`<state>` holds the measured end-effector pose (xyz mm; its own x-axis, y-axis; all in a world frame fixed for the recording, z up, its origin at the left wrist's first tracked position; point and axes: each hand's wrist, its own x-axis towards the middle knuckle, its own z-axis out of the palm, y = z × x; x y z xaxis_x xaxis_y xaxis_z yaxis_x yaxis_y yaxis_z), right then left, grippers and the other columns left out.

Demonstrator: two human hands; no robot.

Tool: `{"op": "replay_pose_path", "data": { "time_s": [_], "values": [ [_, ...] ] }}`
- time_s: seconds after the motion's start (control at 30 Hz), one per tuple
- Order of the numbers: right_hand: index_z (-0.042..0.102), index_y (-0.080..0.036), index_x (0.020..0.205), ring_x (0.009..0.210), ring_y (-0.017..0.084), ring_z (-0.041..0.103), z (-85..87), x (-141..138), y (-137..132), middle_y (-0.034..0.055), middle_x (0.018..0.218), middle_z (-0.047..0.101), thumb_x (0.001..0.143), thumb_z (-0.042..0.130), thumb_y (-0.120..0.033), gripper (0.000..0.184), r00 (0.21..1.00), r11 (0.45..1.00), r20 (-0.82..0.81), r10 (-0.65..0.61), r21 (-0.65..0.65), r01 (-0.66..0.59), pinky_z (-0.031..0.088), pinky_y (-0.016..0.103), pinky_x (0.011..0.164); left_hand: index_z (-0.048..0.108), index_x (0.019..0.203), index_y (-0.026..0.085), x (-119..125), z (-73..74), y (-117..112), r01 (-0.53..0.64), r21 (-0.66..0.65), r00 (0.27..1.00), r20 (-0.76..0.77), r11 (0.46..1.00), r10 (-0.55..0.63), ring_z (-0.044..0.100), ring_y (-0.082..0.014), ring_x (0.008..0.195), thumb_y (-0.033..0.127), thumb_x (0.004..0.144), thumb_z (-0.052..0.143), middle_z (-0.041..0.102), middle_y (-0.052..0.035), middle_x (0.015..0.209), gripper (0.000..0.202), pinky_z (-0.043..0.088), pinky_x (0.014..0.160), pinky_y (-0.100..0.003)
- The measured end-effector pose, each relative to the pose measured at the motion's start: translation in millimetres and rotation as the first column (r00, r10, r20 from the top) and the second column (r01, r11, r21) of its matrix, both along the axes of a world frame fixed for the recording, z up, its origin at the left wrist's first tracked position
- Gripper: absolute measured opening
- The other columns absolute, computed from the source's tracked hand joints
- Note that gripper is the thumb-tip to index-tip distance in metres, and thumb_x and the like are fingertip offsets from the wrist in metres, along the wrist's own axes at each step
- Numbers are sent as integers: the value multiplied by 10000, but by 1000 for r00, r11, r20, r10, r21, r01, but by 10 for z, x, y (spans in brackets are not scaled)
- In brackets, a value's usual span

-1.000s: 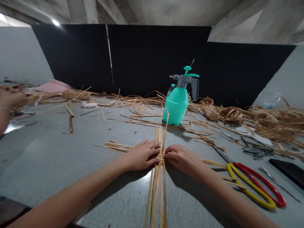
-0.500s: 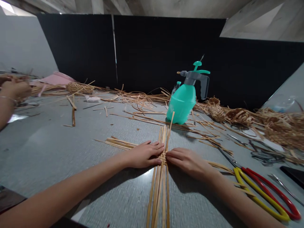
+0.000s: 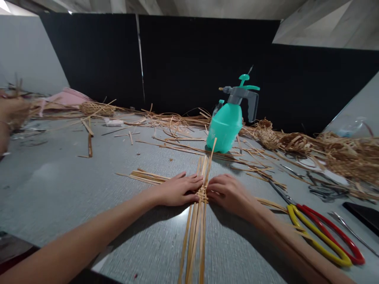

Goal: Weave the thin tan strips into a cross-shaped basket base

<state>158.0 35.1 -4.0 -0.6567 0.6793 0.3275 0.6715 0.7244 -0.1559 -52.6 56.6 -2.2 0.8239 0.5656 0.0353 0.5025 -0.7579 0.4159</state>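
Note:
A small woven patch of bamboo strips (image 3: 202, 193) lies on the table, with long strip ends running away from it in a cross. My left hand (image 3: 179, 190) rests flat with outstretched fingers over the patch's left side, its fingertips on the weave. On the right edge, my right hand (image 3: 226, 193) has bent fingers pinched at the strips, partly hiding them. One strip (image 3: 212, 156) rises at a slant between the hands, above the other far ends. Side ends show beyond the left hand and under the right forearm.
A green pump sprayer (image 3: 225, 128) stands ahead. Large scissors with red and yellow handles (image 3: 318, 232) lie beside my right forearm. Loose strips (image 3: 174, 122) and woven pieces (image 3: 296, 142) line the table's back. A co-worker's hand (image 3: 13, 112) is at far left.
My right hand's fingers have lifted and bent more at the patch's edge. My left hand stays flat on the weave. The co-worker's hand at left has shifted; the view moved slightly.

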Motion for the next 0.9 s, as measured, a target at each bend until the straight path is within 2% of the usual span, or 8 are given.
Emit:
{"op": "replay_pose_path", "data": {
  "time_s": [0.17,0.3,0.43,0.6,0.7,0.77,0.83,0.9],
  "values": [
    [610,-172,762,616,145,537,32,-5,13,29,716,611,747,578,-253,89,968,934,-86,-238,-292,204,390,252,540,535,1181,178,7,142,-83,-115,279,992,91,954,93,412,-266,1215,220,817,568,469,-125,1313,369,282,1005,-419],
    [579,-172,681,539,120,491,82,-48,52,-14,608,570,675,593,-225,55,954,877,-88,-286,-424,224,327,225,470,640,827,150,-6,353,-178,-280,352,959,151,893,242,571,-211,857,244,868,465,629,-82,892,203,408,774,-320],
    [581,-171,760,579,124,534,284,-16,72,-1,702,602,686,581,-265,120,924,867,-233,-304,-469,167,384,228,496,595,620,161,-94,534,-429,-366,239,926,-6,899,379,548,-185,591,399,902,375,593,-47,616,429,352,554,-280],
    [562,-172,778,610,136,564,515,87,44,-1,695,612,649,633,-319,208,788,875,-505,-352,-476,86,427,235,528,592,914,179,-131,667,-672,-491,-4,871,10,871,491,591,-211,660,584,802,455,641,-49,736,442,389,571,-283],
    [552,-176,801,584,140,569,532,130,-49,-15,630,604,630,657,-350,266,638,837,-595,-489,-527,149,435,239,519,545,985,165,-45,729,-561,-438,-239,878,93,867,470,601,-193,705,451,763,557,635,-42,799,362,434,604,-273],
    [553,-178,817,563,140,567,493,150,-155,-14,618,603,640,651,-359,271,545,778,-599,-586,-605,172,426,232,490,505,1019,147,22,752,-390,-367,-466,889,79,805,452,585,-154,603,296,750,561,612,-12,716,313,442,550,-248],
    [568,-176,784,560,135,567,424,170,-283,-1,639,613,681,618,-366,222,535,711,-561,-632,-694,113,412,223,475,516,985,126,68,761,-200,-383,-441,894,46,812,446,553,-131,544,256,745,559,576,6,648,277,426,517,-228],
    [579,-173,699,549,135,565,335,196,-415,10,622,610,741,556,-356,190,628,646,-462,-626,-759,85,392,220,467,525,1014,139,88,758,-55,-360,-309,932,-90,880,350,571,-139,588,246,755,546,585,7,660,281,438,545,-232]
  ]
}}
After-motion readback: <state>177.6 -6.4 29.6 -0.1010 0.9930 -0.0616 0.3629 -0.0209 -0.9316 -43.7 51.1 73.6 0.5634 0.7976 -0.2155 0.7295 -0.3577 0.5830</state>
